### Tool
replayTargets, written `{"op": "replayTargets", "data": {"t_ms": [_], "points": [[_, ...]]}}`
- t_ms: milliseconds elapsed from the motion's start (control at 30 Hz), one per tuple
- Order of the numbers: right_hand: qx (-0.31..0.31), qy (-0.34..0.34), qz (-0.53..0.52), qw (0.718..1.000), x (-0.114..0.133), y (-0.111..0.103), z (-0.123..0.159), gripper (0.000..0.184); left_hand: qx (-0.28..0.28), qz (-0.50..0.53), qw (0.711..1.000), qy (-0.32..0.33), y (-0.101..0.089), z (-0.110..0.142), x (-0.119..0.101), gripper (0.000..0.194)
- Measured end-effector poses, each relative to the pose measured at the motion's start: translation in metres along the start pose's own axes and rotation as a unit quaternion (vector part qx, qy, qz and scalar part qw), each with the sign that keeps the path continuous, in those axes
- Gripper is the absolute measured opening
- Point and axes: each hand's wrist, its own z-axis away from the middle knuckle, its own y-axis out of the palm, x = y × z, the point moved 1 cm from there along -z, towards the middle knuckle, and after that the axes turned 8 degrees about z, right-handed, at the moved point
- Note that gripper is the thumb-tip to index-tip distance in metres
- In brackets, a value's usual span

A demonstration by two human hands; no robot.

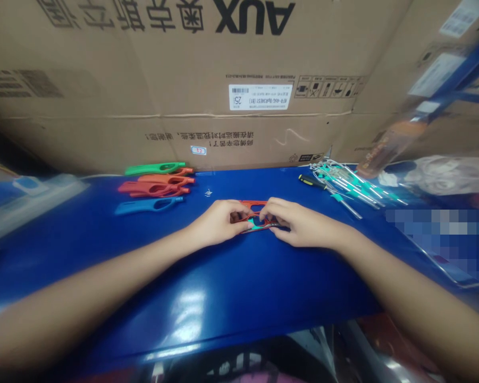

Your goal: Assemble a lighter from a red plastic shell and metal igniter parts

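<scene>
My left hand (222,222) and my right hand (303,224) meet at the middle of the blue table. Between them is a red lighter casing (262,227), gripped at its left end by my left fingers and at its right end by my right thumb and fingers. A teal piece (251,224) shows inside the casing, close to my left thumb. Just behind lies an orange-red casing (255,204), partly covered by my fingers. My fingers hide much of the held parts.
At the left lie several red and orange casings (155,187), a green casing (155,168) and a blue casing (147,205). Right are metal rods with teal parts (346,183), a screwdriver (311,182) and an orange bottle (386,149). A large cardboard box (143,90) stands behind the table (279,287).
</scene>
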Motion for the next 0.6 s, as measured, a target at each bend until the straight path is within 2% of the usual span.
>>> {"op": "replayTargets", "data": {"t_ms": [167, 333, 600], "points": [[-0.02, 0.023, 0.007, 1.0, 0.002, -0.002, -0.001, 0.014, -0.032, 0.015, 0.999, 0.011, 0.005, 0.004, -0.004, 0.021], [-0.024, -0.016, 0.05, 0.998, -0.001, 0.008, -0.003, 0.007, -0.019, 0.008, 1.0, 0.008, 0.007, 0.008, -0.011, 0.017], [-0.055, -0.02, 0.111, 0.992, 0.0, 0.015, -0.003, 0.009, -0.008, 0.041, 0.999, 0.0, 0.009, 0.01, -0.01, 0.022]]}}
